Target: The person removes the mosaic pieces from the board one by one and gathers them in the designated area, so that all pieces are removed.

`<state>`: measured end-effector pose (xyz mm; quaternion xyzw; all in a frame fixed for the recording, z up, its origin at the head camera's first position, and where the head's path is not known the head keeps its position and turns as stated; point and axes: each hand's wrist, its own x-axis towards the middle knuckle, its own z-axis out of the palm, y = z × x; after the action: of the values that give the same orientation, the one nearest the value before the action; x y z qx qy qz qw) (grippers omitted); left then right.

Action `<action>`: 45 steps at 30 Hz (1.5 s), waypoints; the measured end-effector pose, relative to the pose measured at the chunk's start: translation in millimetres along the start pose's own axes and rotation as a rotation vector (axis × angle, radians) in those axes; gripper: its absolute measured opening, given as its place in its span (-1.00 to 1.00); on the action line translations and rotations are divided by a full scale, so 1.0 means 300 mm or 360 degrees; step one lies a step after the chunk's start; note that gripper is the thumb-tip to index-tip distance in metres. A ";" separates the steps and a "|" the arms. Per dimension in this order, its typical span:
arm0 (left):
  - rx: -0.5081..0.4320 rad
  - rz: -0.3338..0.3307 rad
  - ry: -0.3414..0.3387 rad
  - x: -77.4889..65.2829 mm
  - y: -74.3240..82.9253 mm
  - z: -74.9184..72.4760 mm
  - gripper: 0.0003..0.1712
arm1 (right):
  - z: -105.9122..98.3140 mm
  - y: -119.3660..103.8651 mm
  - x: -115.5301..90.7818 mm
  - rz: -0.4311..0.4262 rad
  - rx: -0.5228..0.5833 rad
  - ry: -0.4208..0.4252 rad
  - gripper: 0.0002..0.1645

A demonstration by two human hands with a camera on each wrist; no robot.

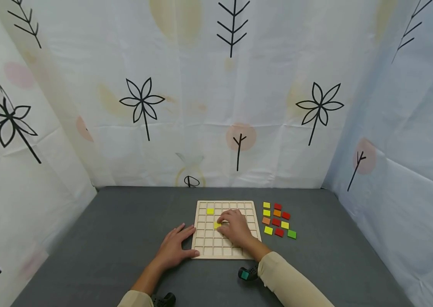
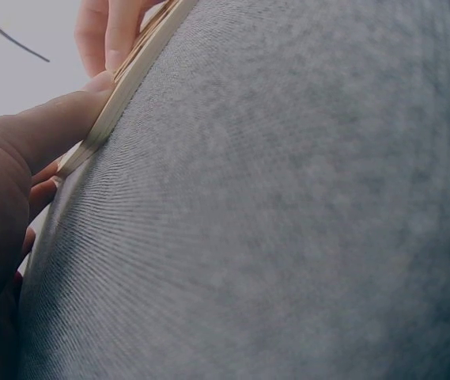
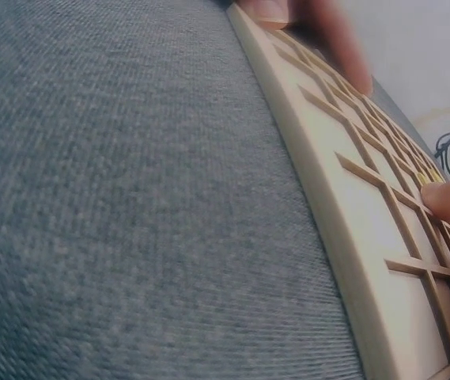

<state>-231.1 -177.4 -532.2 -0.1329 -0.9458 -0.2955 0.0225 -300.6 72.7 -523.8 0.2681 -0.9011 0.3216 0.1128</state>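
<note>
A light wooden board [image 1: 206,252] divided into square cells by raised ridges lies on the table. My right hand [image 1: 235,229] is over its middle, thumb and index fingertips at either side of a yellow tile [image 1: 216,225]. In the right wrist view, a sliver of that yellow tile [image 3: 424,180] shows by the thumb. Another yellow tile [image 1: 210,211] sits in a cell farther back and to the left. My left hand [image 1: 175,246] rests at the board's left side, fingers extended along the edge and thumb at the near left corner. The left wrist view shows its thumb [image 2: 66,119] against the board's edge.
Right of the board lie loose square tiles: several yellow and red, a couple of orange, and a green tile [image 1: 292,234]. The dark grey tabletop [image 1: 132,226] is bounded by patterned white cloth [image 1: 185,111] at the back and sides.
</note>
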 end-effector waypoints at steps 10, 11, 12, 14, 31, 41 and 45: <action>-0.0007 -0.0013 -0.0012 -0.001 0.004 -0.002 -0.07 | 0.002 -0.010 0.006 0.0081 0.0033 -0.0033 -0.87; -0.0006 -0.0015 -0.0013 0.000 0.004 -0.002 -0.07 | 0.002 -0.010 0.007 0.0090 0.0037 -0.0043 -0.87; -0.0005 -0.0014 -0.0013 0.000 0.004 -0.002 -0.07 | 0.001 -0.011 0.008 0.0099 0.0042 -0.0051 -0.87; -0.0001 -0.0012 -0.0014 0.001 0.004 -0.002 -0.07 | -0.001 -0.013 0.011 0.0111 0.0050 -0.0064 -0.86; -0.0002 0.0034 -0.0009 0.004 -0.008 0.004 -0.06 | 0.002 -0.020 0.016 0.0226 0.0217 -0.0018 -0.78; 0.0002 0.0035 -0.0001 0.002 -0.012 0.005 -0.06 | -0.001 -0.039 0.001 0.0212 0.0223 0.0012 -0.80; -0.0001 0.0032 -0.0004 0.002 -0.011 0.003 -0.06 | -0.015 -0.044 -0.003 0.0172 0.0272 -0.0013 -0.83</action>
<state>-232.4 -179.4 -534.6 -0.1429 -0.9443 -0.2955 0.0244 -292.3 67.6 -513.8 0.2292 -0.8839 0.4019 0.0683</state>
